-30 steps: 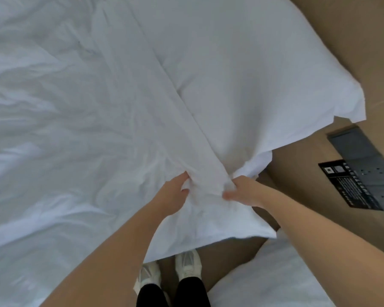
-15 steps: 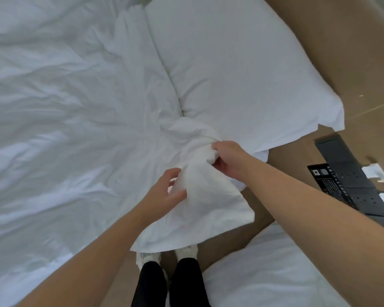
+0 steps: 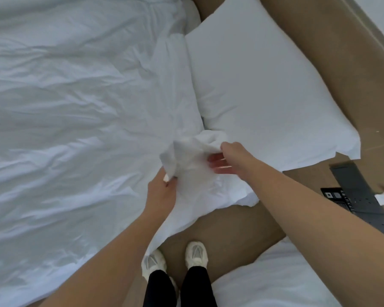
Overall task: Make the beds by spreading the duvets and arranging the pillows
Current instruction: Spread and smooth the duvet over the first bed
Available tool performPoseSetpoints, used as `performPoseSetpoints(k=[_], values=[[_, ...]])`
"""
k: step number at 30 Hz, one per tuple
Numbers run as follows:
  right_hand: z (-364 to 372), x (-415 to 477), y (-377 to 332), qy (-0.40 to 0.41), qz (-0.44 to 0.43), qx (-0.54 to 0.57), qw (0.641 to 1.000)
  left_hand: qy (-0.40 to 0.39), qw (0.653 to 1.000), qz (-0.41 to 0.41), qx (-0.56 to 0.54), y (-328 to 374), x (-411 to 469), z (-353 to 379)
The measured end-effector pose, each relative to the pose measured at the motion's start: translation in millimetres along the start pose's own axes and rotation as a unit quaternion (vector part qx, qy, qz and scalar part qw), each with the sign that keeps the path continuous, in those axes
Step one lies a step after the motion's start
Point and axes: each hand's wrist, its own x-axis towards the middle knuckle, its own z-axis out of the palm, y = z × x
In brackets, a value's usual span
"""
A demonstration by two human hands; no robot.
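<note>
- White cloth first: the duvet (image 3: 75,107) lies creased over the bed to my left and covers most of what I can see of it.
- The duvet's near corner (image 3: 193,156) is bunched into a raised fold at the bed's edge, directly in front of me.
- My left hand (image 3: 162,193) grips this corner from the lower side, with the fingers curled into the cloth.
- My right hand (image 3: 228,158) pinches the upper fold of the same corner, with the thumb on top and the fingers closed beneath.
- The white pillow (image 3: 264,85) lies flat beside the duvet with its long edge touching it. Its near end sits just behind my right hand.
- My pale shoes (image 3: 196,254) stand on the brown floor (image 3: 226,229), between this bed and a second white bed (image 3: 286,280) at lower right.
- A dark panel (image 3: 359,196) with a printed label shows at the right. I cannot tell what it is.
</note>
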Motion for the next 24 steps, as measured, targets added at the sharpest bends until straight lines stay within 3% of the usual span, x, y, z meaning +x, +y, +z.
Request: performPoseSetpoints(k=[2, 3, 5, 6, 8, 9, 12, 16, 18, 21, 24], values=[[-6, 6, -4, 0.05, -0.133, -0.255, 0.956, -0.022, 1.0, 0.016, 0.005, 13, 11, -22], [-7, 8, -9, 0.014, -0.205, -0.326, 0.923, -0.038, 0.998, 0.036, 0.02, 20, 18, -32], [-1, 12, -22, -0.104, -0.261, -0.4, 0.872, -0.089, 0.993, 0.077, 0.029, 39, 38, -52], [2, 14, -32, -0.124, -0.276, -0.438, 0.847, -0.111, 0.989, 0.092, 0.035, 51, 49, -61], [9, 21, -54, -0.085, -0.332, -0.489, 0.802, -0.15, 0.982, 0.1, 0.049, 71, 69, -79], [13, 25, -68, -0.078, -0.349, -0.482, 0.8, -0.163, 0.98, 0.102, 0.055, 79, 80, -88], [24, 29, -90, -0.158, -0.301, -0.4, 0.851, -0.165, 0.979, 0.106, 0.062, 86, 98, -99], [22, 58, -112, -0.246, -0.195, -0.447, 0.837, -0.081, 0.984, 0.147, 0.055, 90, 137, -107], [12, 72, -127, -0.224, -0.19, -0.402, 0.867, -0.032, 0.989, 0.142, 0.036, 90, 157, -108], [-4, 87, -153, -0.159, -0.179, -0.276, 0.931, -0.065, 0.994, 0.064, -0.052, 83, 162, -100], [-14, 102, -179, -0.157, -0.139, -0.213, 0.954, -0.088, 0.988, 0.007, 0.126, 51, 154, -88]])
